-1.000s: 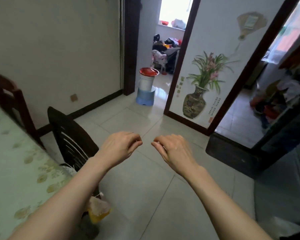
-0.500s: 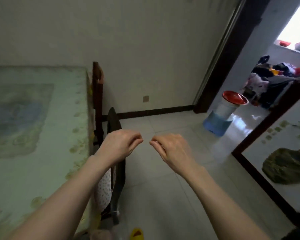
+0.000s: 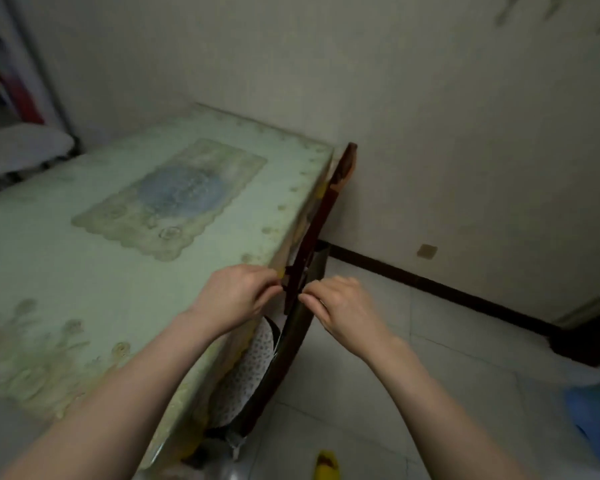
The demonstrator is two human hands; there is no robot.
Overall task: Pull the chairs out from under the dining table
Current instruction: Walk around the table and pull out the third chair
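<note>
Both hands hover at the table's right edge, fingers curled and not clearly gripping anything. Far left in the scene, a white padded seat stands beyond the far-left corner of the dining table, which wears a pale green patterned cover. Moving right, the left hand hangs over the table's right edge, its fingertips bunched together and pointing toward the chairs; whether they touch wood cannot be told. Just right of it, two chairs are tucked against that edge: the near chair, dark-backed with a spotted cushion on its seat, and the far chair, reddish-brown, its top rail rising above the tabletop corner. The right hand sits on the floor side of the near chair's back, fingers loosely curled, fingertips close to the left hand's with the chair backs between them. Near the bottom, a yellow object lies on the tiled floor.
</note>
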